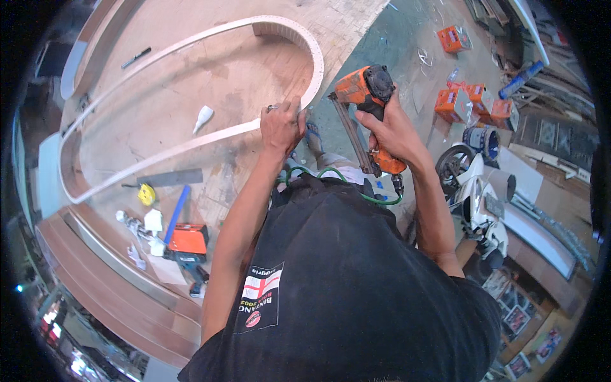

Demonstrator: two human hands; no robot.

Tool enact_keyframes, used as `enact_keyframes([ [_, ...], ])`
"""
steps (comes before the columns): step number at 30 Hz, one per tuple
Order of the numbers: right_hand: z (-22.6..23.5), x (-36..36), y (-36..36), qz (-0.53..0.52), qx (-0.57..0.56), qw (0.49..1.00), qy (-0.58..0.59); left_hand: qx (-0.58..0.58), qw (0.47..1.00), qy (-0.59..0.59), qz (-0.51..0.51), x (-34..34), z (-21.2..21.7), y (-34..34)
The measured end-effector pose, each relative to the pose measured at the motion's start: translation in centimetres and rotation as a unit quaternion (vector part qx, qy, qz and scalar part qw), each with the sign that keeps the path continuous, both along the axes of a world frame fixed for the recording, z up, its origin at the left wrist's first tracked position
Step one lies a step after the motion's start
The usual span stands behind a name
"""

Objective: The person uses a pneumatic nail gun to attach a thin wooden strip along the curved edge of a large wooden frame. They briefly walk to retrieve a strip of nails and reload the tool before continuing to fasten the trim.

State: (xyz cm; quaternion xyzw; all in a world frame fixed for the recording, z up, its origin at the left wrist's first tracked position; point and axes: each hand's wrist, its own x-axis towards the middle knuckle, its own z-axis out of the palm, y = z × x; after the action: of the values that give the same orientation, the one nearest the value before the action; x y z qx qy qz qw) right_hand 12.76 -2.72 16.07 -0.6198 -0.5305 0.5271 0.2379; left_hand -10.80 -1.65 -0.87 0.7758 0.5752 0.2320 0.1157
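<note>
My left hand grips the near right end of a long oval wooden frame with a pale edge, its fingers curled over the rim. The frame lies on a plywood worktable. In my right hand is an orange and black air nail gun, held by its handle beyond the table's edge. A green air hose joins the bottom of the handle. Inside the oval lies a white squeeze bottle. The far right curve of the frame has a brownish inner wall.
A marker lies beyond the frame. Nearer on the left are a yellow tape measure, a blue strip and an orange-black power tool. Curved wooden panels flank the table. Orange boxes and a white motorbike stand rightward.
</note>
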Motion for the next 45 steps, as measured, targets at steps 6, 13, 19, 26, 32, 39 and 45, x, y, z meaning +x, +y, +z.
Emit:
enact_keyframes([
  [6,0.4,-1.6,2.3,0.082,-0.026,0.994,-0.060,0.018,0.999,-0.038,0.021,0.5,-0.7,-0.1],
  [13,0.5,-2.7,3.9,0.122,-0.021,0.988,-0.089,0.002,0.999,-0.031,0.034,0.7,-0.6,-0.2],
  [19,0.2,-2.9,4.6,0.143,-0.024,0.981,-0.129,0.027,0.998,-0.043,0.037,0.7,-1.0,-0.2],
  [26,-1.0,-2.0,4.6,0.178,0.031,0.967,-0.177,-0.004,0.999,-0.031,0.035,0.8,-0.6,-0.3],
  [32,-0.3,-2.6,4.4,0.164,-0.006,0.970,-0.179,-0.002,0.999,-0.039,0.037,0.8,-0.8,-0.2],
  [39,0.2,-3.0,4.1,0.158,-0.011,0.976,-0.148,-0.003,0.999,-0.033,0.038,0.8,-0.3,-0.2],
  [45,0.3,-3.2,3.7,0.147,0.003,0.975,-0.165,0.000,0.998,-0.045,0.038,0.8,-0.3,-0.6],
])
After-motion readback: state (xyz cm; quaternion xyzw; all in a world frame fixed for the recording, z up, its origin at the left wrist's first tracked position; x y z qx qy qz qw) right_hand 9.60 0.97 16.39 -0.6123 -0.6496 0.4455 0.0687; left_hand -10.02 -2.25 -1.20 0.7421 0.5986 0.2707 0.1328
